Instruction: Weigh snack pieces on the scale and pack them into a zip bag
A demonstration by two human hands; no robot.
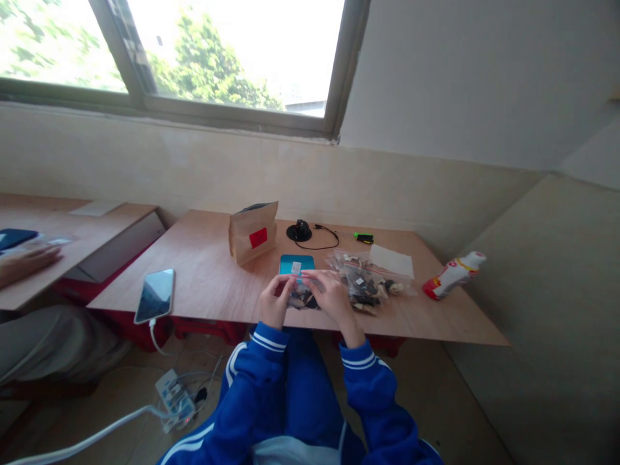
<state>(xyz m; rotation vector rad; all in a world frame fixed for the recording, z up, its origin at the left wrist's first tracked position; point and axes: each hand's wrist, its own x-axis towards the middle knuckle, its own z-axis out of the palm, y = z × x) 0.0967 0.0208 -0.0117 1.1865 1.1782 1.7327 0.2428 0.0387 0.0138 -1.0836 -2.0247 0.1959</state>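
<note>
My left hand (276, 301) and my right hand (333, 298) are close together over the near edge of the table. Thumbs and fingers of both pinch the top edge of a small clear plastic bag (303, 301). Dark and pale pieces show inside it, too small to name. Just behind my fingertips lies a flat teal-blue object (289, 262) with a white label on top, its front part hidden by my hands. To the right of my right hand, several clear zip bags (361, 282) with dark and pale pieces lie in a heap.
A brown paper pouch (252, 236) stands at the back left, near a black round base (299, 230) with a cable. A phone (155, 296) overhangs the front edge, charging. White paper (391, 261) and a red-white bottle (454, 276) are right. Another person's hand (33, 265) rests left.
</note>
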